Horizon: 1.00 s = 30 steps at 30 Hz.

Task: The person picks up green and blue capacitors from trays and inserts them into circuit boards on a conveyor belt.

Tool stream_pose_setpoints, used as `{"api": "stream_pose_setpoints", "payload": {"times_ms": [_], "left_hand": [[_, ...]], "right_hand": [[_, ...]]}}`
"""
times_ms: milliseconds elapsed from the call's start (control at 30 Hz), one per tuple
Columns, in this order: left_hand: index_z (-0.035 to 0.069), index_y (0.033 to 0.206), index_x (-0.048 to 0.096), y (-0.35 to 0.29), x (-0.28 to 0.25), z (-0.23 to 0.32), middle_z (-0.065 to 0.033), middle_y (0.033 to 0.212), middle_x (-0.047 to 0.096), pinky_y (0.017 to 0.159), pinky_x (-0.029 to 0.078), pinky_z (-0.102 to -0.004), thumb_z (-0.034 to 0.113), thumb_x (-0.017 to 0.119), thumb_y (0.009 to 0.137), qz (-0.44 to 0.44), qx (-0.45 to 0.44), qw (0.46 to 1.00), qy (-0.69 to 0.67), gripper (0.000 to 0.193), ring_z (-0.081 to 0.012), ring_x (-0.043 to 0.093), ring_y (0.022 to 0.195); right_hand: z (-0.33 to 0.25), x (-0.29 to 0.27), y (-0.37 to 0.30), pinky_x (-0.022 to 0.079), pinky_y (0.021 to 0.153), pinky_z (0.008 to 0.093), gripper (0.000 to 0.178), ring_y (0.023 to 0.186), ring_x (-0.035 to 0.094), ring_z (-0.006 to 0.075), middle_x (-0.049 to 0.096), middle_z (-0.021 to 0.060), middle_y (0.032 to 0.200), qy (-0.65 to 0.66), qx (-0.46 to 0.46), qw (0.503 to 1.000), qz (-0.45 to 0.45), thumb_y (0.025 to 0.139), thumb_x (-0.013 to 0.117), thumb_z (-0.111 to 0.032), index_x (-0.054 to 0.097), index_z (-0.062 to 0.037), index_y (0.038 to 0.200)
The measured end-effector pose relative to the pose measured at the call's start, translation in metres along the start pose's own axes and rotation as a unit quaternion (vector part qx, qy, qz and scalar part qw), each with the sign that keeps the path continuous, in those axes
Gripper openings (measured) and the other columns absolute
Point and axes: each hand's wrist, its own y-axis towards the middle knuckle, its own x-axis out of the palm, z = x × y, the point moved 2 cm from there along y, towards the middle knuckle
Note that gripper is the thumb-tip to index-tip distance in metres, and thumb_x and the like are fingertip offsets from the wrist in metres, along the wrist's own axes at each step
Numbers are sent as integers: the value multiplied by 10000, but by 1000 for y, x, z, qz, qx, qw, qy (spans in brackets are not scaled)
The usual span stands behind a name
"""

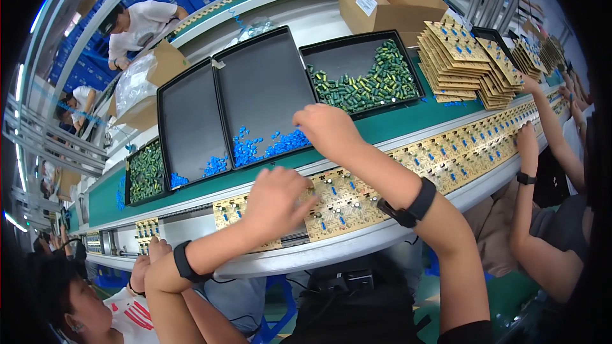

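The left hand (275, 199) rests with spread fingers on the tan circuit board (344, 202) lying on the conveyor rail. The right hand (326, 129), fingers curled narrow, reaches into the blue components (255, 148) in the black tray (264, 89); whether it holds any, I cannot tell.

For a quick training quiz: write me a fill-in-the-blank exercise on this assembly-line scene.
1. The right hand reaches into a black tray holding small ____ parts.
2. The left hand rests on a tan ____ board.
3. The tray farther right holds ____ cylinders.
4. Both wrists wear ____ bands.

Missing words: blue; circuit; green; black
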Motion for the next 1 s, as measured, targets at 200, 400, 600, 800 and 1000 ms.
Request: {"api": "stream_pose_setpoints", "payload": {"times_ms": [200, 400, 600, 800, 1000], "left_hand": [[99, 854, 623, 32, -6, -71, -60, 794, 577, 677, 411, -382, 136, 665, 761, 44, -58, 987, 142, 108, -261, 552, 802], [92, 823, 599, 57, 19, -93, -62, 807, 582, 728, 454, -388, 99, 668, 743, 72, -7, 996, 51, 106, -266, 559, 827], [85, 822, 583, 64, 28, -87, -62, 786, 581, 734, 464, -398, 112, 656, 759, 37, -23, 997, 59, 100, -270, 566, 827], [80, 804, 582, 61, 26, -90, -58, 782, 609, 666, 472, -385, 112, 643, 770, 80, -40, 995, 34, 77, -254, 586, 796], [94, 804, 604, 60, 20, -91, -45, 723, 616, 650, 473, -380, 128, 639, 781, 118, -48, 990, 54, 53, -249, 595, 756]], "right_hand": [[-30, -63, -54, 477, 647, 333, 110, 731, 595, 259, 627, 85, 775, 29, 63, 996, 61, 760, 672, -56, 679, -61, 870], [-55, -71, -138, 484, 584, 266, 133, 635, 591, 182, 646, 90, 783, 118, 285, 948, -72, 795, 660, -44, 689, -43, 925], [-65, -66, -155, 509, 632, 251, 133, 658, 600, 179, 647, 78, 774, 80, 299, 951, -27, 781, 665, -21, 693, -38, 910], [-68, -63, -156, 479, 599, 298, 121, 706, 603, 214, 639, 89, 768, 21, 242, 970, 1, 753, 683, -17, 703, -50, 867], [-74, -57, -155, 454, 595, 314, 97, 691, 570, 226, 618, 82, 746, 9, 268, 963, -19, 737, 688, -24, 681, -57, 828]]}}
